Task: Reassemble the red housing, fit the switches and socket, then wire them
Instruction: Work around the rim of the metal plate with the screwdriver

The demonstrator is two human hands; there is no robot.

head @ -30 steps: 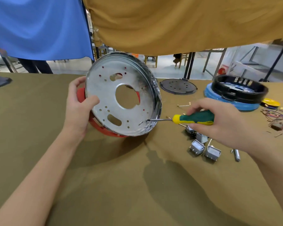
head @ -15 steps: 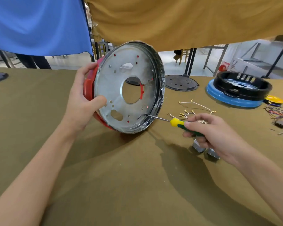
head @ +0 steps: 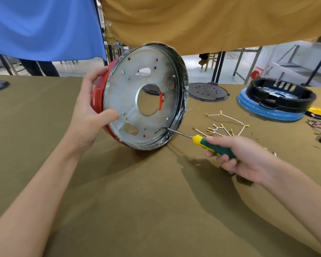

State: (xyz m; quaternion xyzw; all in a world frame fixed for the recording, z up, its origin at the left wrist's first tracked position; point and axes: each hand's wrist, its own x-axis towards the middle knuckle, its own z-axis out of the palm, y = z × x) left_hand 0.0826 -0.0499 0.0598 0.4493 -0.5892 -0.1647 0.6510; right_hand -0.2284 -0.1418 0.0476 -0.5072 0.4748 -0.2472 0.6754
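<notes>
left hand point(head: 89, 115) grips tilted red housing point(head: 97, 95) | right hand point(head: 243, 156) holds screwdriver point(head: 208, 142) | tip apparently on rim screw | risk: slips if housing rocks

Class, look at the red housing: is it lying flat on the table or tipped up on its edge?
Tipped up. The red housing stands on its lower rim, its metal plate facing the camera, held by the left hand.
</notes>
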